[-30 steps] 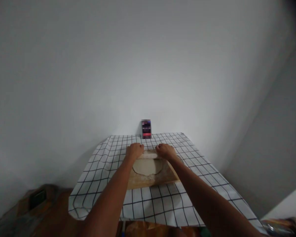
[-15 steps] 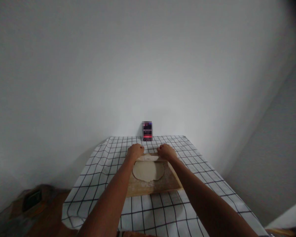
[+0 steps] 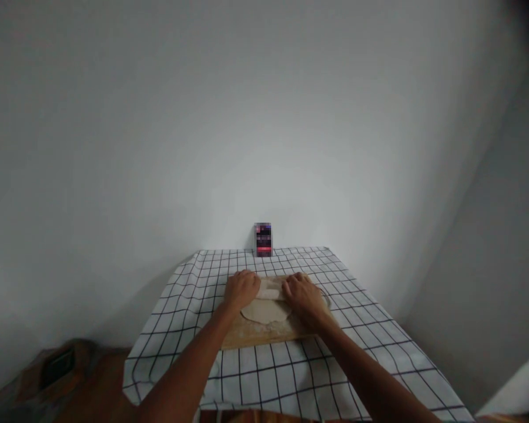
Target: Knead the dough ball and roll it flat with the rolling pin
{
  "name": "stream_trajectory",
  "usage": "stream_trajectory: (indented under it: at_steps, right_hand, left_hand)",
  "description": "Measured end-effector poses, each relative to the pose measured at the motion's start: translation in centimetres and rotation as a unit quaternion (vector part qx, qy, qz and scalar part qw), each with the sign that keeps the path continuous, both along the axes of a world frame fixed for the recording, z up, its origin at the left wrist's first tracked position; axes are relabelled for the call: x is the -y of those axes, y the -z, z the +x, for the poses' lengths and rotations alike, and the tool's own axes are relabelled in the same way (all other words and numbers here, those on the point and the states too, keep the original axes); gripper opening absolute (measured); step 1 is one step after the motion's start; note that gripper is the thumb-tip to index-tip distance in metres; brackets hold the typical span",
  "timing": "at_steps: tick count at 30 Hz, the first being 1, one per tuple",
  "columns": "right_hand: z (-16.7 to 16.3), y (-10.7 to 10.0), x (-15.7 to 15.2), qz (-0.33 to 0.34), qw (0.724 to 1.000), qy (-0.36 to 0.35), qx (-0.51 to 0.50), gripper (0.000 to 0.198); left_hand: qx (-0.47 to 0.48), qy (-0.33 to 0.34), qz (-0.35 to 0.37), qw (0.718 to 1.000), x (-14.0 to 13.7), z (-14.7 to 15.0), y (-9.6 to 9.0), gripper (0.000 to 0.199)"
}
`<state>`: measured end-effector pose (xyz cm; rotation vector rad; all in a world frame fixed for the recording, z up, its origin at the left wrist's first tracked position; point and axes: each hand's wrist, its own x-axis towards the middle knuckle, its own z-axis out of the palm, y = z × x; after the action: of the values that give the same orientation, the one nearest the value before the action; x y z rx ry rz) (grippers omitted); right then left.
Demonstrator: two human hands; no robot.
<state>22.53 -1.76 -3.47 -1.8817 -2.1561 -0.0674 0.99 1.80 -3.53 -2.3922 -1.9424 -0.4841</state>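
A pale rolling pin lies crosswise over a thin, flat sheet of dough. The dough rests on a floured wooden board. My left hand is closed over the pin's left end, knuckles up. At the other end my right hand lies over the pin with its fingers bent across it. Both palms are hidden, and the far part of the dough is covered by the pin.
A white tablecloth with black grid lines covers the table. Against the wall at the back stands a small blurred dark thing. On the floor to the left is a brown object with a dark panel.
Both hands and the rolling pin have come nearer to me over the dough. The hands have gone from fists to fingers laid over the pin. The view has tilted slightly.
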Motion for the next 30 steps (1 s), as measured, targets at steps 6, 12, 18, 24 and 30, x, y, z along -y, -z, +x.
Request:
stream_trajectory:
  at_steps: [6, 12, 18, 24, 30]
  right_hand:
    - [-0.5, -1.5, 1.8, -0.016, 1.000, 0.008, -0.011, 0.055]
    - [-3.6, -3.0, 3.1, -0.035, 0.999, -0.005, -0.009, 0.053]
    - [-4.2, -1.2, 2.4, -0.008, 1.000, -0.008, -0.007, 0.044]
    - [-4.0, -0.9, 0.2, -0.022, 0.999, -0.032, -0.007, 0.042]
    - [-4.1, -1.0, -2.2, -0.031, 0.999, -0.022, 0.004, 0.047]
  left_hand:
    - [-0.020, -0.011, -0.032, 0.999, 2.0, -0.4, -0.9, 0.040]
    - [-0.023, -0.026, -0.043, 0.998, 2.4, -1.7, -2.0, 0.040]
    - [-0.019, 0.035, -0.005, 0.999, 2.6, -2.8, -1.3, 0.041]
    - [-0.018, 0.102, -0.025, 0.994, 0.0, -3.0, -1.2, 0.040]
    - [-0.048, 0.029, -0.023, 0.998, -3.5, -1.9, -1.7, 0.053]
